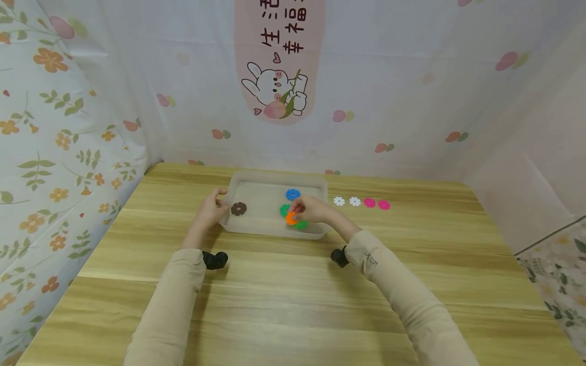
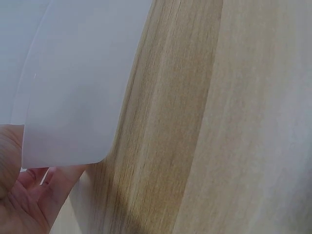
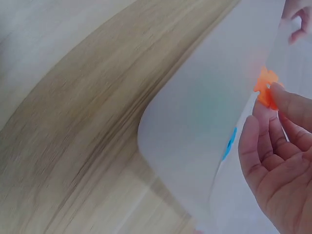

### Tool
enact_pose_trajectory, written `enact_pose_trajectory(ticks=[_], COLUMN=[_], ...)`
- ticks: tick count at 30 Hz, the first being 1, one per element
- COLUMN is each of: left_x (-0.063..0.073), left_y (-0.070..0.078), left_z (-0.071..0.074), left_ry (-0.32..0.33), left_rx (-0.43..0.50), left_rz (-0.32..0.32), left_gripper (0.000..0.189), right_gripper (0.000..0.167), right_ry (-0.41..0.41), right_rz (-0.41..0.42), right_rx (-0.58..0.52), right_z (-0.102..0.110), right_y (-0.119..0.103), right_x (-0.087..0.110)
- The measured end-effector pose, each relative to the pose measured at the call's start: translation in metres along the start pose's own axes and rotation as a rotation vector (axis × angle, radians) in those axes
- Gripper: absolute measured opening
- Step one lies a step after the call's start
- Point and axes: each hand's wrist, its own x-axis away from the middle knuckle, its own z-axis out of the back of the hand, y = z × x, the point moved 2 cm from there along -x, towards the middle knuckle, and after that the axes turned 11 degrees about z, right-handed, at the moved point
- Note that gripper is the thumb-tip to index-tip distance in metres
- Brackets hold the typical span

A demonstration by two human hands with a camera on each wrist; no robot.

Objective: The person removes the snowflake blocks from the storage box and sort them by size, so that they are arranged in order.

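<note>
In head view only: far edge of table (image 1: pixel 274 305), near it whole tray (image 1: pixel 267 231) | with left hand (image 1: pixel 211 209): gripping tray's left edge | with right hand (image 1: pixel 312 209): pinching orange disc (image 1: pixel 291 219) above tray's right half, other fingers half bent | head view only: brown disc (image 1: pixel 238 209), near tray's left edge

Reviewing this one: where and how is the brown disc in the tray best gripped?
Probably pinch the notched rim of the brown disc from above and its right: it lies flat near the left end of the tray, where the left hand grips.
</note>
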Motion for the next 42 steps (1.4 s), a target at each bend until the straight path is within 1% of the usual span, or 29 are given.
enact_pose_trajectory(ticks=[2, 3, 6, 9, 10, 15, 17, 19, 20, 25, 26, 27, 28, 31, 34, 36, 42], left_x=[0.0, 0.0, 0.001, 0.001, 0.001, 0.0, 0.0, 0.0, -0.003, -0.002, -0.002, 0.001, 0.002, 0.002, 0.0, -0.001, -0.002], left_y=[0.0, 0.0, 0.001, 0.002, 0.002, 0.001, 0.001, 0.002, -0.001, 0.0, 0.0, 0.003, 0.003, 0.002, 0.001, 0.0, -0.001], left_z=[0.0, -0.001, -0.001, 0.0, 0.0, 0.001, 0.002, 0.003, 0.002, 0.002, 0.001, 0.002, 0.002, 0.002, 0.002, 0.002, 0.001], left_ry=[-0.003, -0.005, -0.006, -0.003, 0.0, 0.011, 0.01, 0.002, 0.021, 0.001, 0.002, -0.022, -0.022, -0.019, -0.011, -0.004, -0.006], left_rx=[0.0, 0.002, 0.0, -0.006, -0.008, -0.009, -0.01, -0.006, 0.007, 0.044, 0.041, 0.029, 0.023, 0.006, 0.007, 0.005, 0.008], left_rz=[0.008, 0.01, 0.018, 0.008, 0.004, -0.015, -0.018, -0.019, -0.027, -0.027, -0.027, -0.019, -0.016, -0.013, -0.011, -0.022, -0.035], left_gripper=[0.047, 0.047, 0.048, 0.047, 0.047, 0.047, 0.047, 0.047, 0.046, 0.046, 0.046, 0.047, 0.046, 0.046, 0.046, 0.046, 0.047], right_gripper=[0.016, 0.016, 0.014, 0.016, 0.017, 0.022, 0.022, 0.023, 0.023, 0.023, 0.023, 0.023, 0.024, 0.026, 0.03, 0.032, 0.033], right_ry=[0.008, 0.023, 0.047, 0.078, 0.082, 0.14, 0.159, 0.178, 0.187, 0.217, 0.219, 0.225, 0.231, 0.261, 0.308, 0.338, 0.405], right_rz=[0.005, 0.05, 0.068, 0.055, 0.004, -0.08, -0.111, -0.129, -0.137, -0.142, -0.144, -0.147, -0.148, -0.181, -0.208, -0.229, -0.305], right_rx=[-0.017, -0.036, -0.044, -0.055, -0.046, -0.014, -0.022, -0.029, -0.037, -0.076, -0.083, -0.091, -0.094, -0.138, -0.205, -0.24, -0.289], right_z=[0.003, 0.003, 0.008, 0.013, 0.016, 0.024, 0.027, 0.03, 0.032, 0.034, 0.034, 0.035, 0.035, 0.038, 0.042, 0.044, 0.048], right_y=[0.005, 0.018, 0.024, 0.024, 0.014, 0.016, 0.018, 0.02, 0.022, 0.028, 0.029, 0.03, 0.032, 0.035, 0.042, 0.048, 0.07], right_x=[0.003, 0.002, 0.007, 0.013, 0.019, 0.029, 0.032, 0.036, 0.037, 0.043, 0.045, 0.047, 0.049, 0.055, 0.062, 0.067, 0.084])
